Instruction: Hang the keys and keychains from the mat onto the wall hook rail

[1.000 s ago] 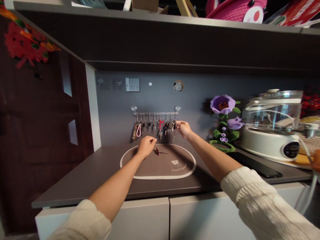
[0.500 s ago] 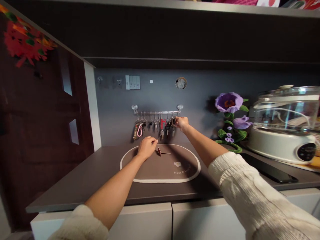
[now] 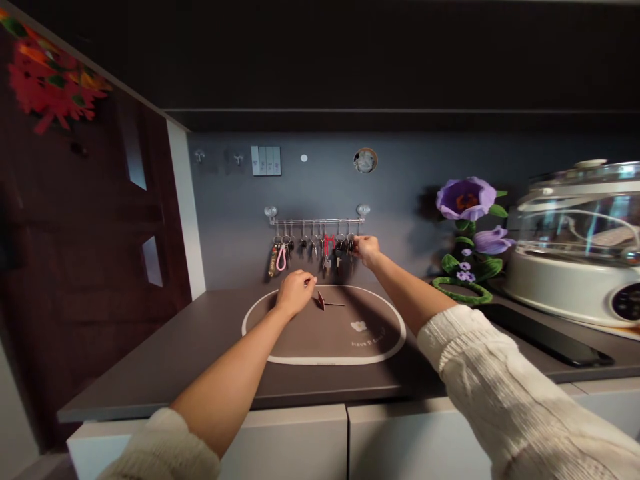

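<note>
At the right end of the clear hook rail (image 3: 320,221), my right hand (image 3: 367,251) pinches a key ring with keys (image 3: 351,247). That bunch hangs close under the rail; whether its ring is on a hook I cannot tell. More key bunches (image 3: 314,248) hang along the rail, among them a pink loop strap (image 3: 281,257) and a red tag (image 3: 329,245). My left hand (image 3: 296,292) is held closed over the oval mat (image 3: 280,343), fingertips together; what they hold, if anything, is hidden. A small reddish-brown folded piece with a thin stem (image 3: 321,301) lies right of it.
Purple artificial flowers (image 3: 466,200) stand on the counter at right, beside a clear-topped white appliance (image 3: 560,280). A black phone (image 3: 550,337) lies in front of them. A dark shelf (image 3: 320,60) overhangs above. A dark door (image 3: 85,267) with red flowers is at left.
The view has shifted slightly, lowering the shelf edge out of sight at the top. Both hands keep nearly the same places, the right one still at the keys on the rail's right end.
</note>
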{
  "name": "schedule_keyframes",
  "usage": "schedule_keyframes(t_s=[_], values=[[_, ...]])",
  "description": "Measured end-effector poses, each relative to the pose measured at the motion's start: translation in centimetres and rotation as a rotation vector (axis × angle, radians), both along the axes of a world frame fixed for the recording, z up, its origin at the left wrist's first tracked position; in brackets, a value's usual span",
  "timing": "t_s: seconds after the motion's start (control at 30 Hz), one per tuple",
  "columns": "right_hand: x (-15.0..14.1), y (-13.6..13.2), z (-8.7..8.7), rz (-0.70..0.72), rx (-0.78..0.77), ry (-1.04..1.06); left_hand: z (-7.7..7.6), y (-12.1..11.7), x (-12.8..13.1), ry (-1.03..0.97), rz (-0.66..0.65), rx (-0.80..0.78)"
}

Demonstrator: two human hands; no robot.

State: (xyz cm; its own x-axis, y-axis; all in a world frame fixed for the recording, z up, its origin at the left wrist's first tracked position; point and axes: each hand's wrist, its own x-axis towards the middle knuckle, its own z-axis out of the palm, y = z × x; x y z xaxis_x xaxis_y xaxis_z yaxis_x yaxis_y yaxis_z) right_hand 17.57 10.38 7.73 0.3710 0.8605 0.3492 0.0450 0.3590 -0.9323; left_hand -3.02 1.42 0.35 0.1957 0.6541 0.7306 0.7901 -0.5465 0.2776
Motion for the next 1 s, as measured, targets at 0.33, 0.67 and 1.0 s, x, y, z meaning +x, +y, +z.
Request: schedule_keyframes(t_s=[0.33, 0.67, 1.0], values=[[0.0, -1.4, 0.1, 0.026, -0.059, -0.069, -0.3, 0.5, -0.2, -0.011, -0.013, 0.001], [-0.4, -3.2, 0.7, -0.17, -0.011, -0.331, -0.3, 0.4, -0.2, -0.026, -0.011, -0.04], [-3.6, -7.2, -1.4, -0.003, -0.003, -0.218, -0.1, 0.1, -0.5, 0.004, 0.003, -0.092]])
